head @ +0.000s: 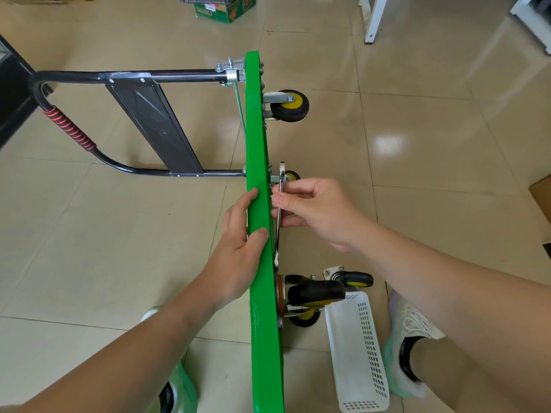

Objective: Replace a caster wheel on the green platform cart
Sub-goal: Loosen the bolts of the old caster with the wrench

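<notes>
- Nearest, on the beige tiled floor: white perforated plastic basket, just beside a pale sneaker.
- At the basket's far end, loose spare caster wheel with bare steel mounting plate, black tyre and yellow hub. Compact, probably light enough for one hand, best taken by the plate.
- Stood on its long edge between both hands, green platform cart, underside facing right. Rigid deck, judged heavy and apt to tip, so better steadied from above.
- Clamped over the deck's upper edge, left hand, thumb and fingers wrapped around it.
- Pinching the shank of a slim silver steel wrench, right hand. Upper end of the tool beside the bracket of the middle caster; seating on a nut impossible to tell. Smooth metal, likely to slip.
- Beyond, another mounted black-and-yellow caster and the black tubular folding handle with red grip wrap, reaching out to the left.
</notes>
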Available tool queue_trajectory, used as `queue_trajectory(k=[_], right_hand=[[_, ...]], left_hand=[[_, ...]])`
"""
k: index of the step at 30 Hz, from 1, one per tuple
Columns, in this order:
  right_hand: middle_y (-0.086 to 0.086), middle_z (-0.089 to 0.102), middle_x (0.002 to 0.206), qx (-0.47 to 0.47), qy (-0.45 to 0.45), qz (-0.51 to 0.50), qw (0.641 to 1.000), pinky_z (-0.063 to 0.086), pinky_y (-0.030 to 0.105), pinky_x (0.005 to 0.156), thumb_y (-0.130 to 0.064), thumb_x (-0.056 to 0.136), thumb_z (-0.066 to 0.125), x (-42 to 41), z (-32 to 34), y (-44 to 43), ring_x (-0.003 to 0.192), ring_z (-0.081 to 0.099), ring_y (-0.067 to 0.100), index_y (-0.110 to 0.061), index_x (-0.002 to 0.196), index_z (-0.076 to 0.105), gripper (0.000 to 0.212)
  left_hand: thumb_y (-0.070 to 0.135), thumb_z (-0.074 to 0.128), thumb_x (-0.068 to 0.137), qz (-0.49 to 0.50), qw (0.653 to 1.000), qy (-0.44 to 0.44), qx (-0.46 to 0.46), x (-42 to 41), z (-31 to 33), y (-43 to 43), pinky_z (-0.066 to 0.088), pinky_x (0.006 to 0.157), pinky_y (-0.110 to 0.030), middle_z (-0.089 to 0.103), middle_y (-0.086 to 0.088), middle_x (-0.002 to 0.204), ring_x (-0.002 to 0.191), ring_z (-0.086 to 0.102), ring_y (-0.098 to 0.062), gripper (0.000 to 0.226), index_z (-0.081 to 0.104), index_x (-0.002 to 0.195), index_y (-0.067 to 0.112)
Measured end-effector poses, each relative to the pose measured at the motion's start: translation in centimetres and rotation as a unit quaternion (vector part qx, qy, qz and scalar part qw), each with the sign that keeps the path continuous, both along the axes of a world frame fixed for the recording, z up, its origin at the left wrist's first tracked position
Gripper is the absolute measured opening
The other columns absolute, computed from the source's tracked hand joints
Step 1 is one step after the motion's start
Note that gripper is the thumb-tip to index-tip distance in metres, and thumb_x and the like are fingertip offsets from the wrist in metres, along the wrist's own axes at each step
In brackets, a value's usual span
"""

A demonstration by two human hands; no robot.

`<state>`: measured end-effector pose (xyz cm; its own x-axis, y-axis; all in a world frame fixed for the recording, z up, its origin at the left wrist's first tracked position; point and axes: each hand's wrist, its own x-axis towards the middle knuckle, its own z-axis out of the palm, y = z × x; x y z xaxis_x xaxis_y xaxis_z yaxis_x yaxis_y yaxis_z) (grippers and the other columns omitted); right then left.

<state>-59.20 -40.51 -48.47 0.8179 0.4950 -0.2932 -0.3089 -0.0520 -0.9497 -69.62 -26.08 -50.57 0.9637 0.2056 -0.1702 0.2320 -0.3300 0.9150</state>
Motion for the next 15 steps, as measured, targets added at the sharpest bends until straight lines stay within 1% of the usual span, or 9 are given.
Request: queue_trajectory(k=[2, 5, 8, 9, 11, 12, 13, 14, 15], right_hand=[[0.005, 0.076, 0.089, 0.01, -0.019, 0.003, 1.0, 0.062, 0.036, 0.078, -0.003, 0.088, 0.072, -0.7, 0.6, -0.3, 0.084, 0.073, 0.016, -0.015, 0.097, 0.074, 0.015], [0.002, 0.077, 0.087, 0.038, -0.089, 0.035, 0.995, 0.061, 0.031, 0.08, 0.003, 0.084, 0.074, -2.6, 2.0, -1.1, 0.082, 0.071, 0.013, -0.017, 0.094, 0.076, 0.022], [0.006, 0.077, 0.091, 0.038, -0.16, 0.083, 0.983, 0.059, 0.03, 0.084, 0.005, 0.077, 0.08, -5.2, 2.8, -2.8, 0.085, 0.073, 0.015, -0.015, 0.095, 0.078, 0.027], [0.01, 0.076, 0.092, 0.039, -0.177, 0.089, 0.979, 0.06, 0.031, 0.085, 0.007, 0.075, 0.081, -6.0, 2.9, -3.3, 0.086, 0.074, 0.018, -0.013, 0.095, 0.078, 0.028], [0.014, 0.073, 0.094, 0.047, -0.211, 0.084, 0.973, 0.06, 0.031, 0.086, 0.009, 0.073, 0.081, -7.0, 3.0, -3.8, 0.087, 0.074, 0.02, -0.007, 0.098, 0.078, 0.03], [0.014, 0.073, 0.095, 0.056, -0.22, 0.074, 0.971, 0.06, 0.03, 0.086, 0.01, 0.073, 0.081, -7.0, 3.2, -3.8, 0.088, 0.074, 0.02, -0.004, 0.101, 0.077, 0.031], [0.013, 0.075, 0.095, 0.066, -0.223, 0.062, 0.971, 0.06, 0.03, 0.086, 0.011, 0.074, 0.08, -6.9, 3.5, -3.8, 0.088, 0.074, 0.019, -0.002, 0.103, 0.075, 0.031], [0.01, 0.076, 0.095, 0.075, -0.221, 0.051, 0.971, 0.059, 0.03, 0.086, 0.011, 0.076, 0.078, -6.4, 3.9, -3.7, 0.088, 0.074, 0.018, -0.001, 0.103, 0.075, 0.03], [0.006, 0.077, 0.095, 0.081, -0.214, 0.037, 0.973, 0.059, 0.028, 0.085, 0.011, 0.077, 0.077, -5.8, 4.2, -3.6, 0.088, 0.074, 0.016, -0.002, 0.101, 0.076, 0.027]], left_hand=[[0.006, 0.044, 0.108, -0.002, 1.0, 0.001, 0.0, 0.0, 0.0, 0.0, 0.031, 0.079, 0.009, 0.035, 0.008, 0.146, 0.099, 0.039, 0.037, 0.061, 0.024, 0.158, 0.034], [0.009, 0.045, 0.108, -0.007, 1.0, -0.005, 0.007, 0.0, -0.1, 0.1, 0.026, 0.084, 0.011, 0.034, 0.007, 0.151, 0.107, 0.034, 0.04, 0.059, 0.026, 0.157, 0.034], [0.023, 0.048, 0.106, -0.004, 1.0, -0.011, -0.01, 0.0, 0.1, -0.1, 0.027, 0.085, 0.01, 0.033, 0.011, 0.148, 0.108, 0.033, 0.04, 0.054, 0.027, 0.151, 0.043], [0.03, 0.048, 0.1, -0.002, 1.0, -0.013, -0.021, 0.0, 0.1, -0.1, 0.03, 0.091, 0.007, 0.034, 0.012, 0.147, 0.11, 0.036, 0.037, 0.056, 0.026, 0.148, 0.048], [0.036, 0.045, 0.089, 0.003, 0.999, -0.01, -0.036, -0.1, 0.0, -0.1, 0.035, 0.107, -0.008, 0.034, 0.013, 0.148, 0.12, 0.04, 0.027, 0.061, 0.026, 0.144, 0.056], [0.037, 0.045, 0.09, 0.004, 0.999, -0.01, -0.035, -0.2, 0.0, -0.1, 0.035, 0.107, -0.009, 0.034, 0.013, 0.148, 0.121, 0.04, 0.026, 0.061, 0.026, 0.145, 0.055], [0.036, 0.046, 0.095, 0.002, 0.999, -0.011, -0.03, -0.2, 0.0, -0.2, 0.034, 0.101, -0.003, 0.034, 0.013, 0.148, 0.117, 0.039, 0.031, 0.06, 0.026, 0.149, 0.052], [0.032, 0.047, 0.102, 0.002, 1.0, -0.012, -0.02, -0.2, 0.0, -0.2, 0.031, 0.091, 0.005, 0.033, 0.013, 0.148, 0.111, 0.037, 0.036, 0.058, 0.025, 0.153, 0.046], [0.023, 0.047, 0.108, 0.002, 1.0, -0.009, -0.01, -0.2, 0.0, -0.3, 0.03, 0.083, 0.008, 0.032, 0.012, 0.147, 0.104, 0.037, 0.039, 0.057, 0.025, 0.157, 0.04]])
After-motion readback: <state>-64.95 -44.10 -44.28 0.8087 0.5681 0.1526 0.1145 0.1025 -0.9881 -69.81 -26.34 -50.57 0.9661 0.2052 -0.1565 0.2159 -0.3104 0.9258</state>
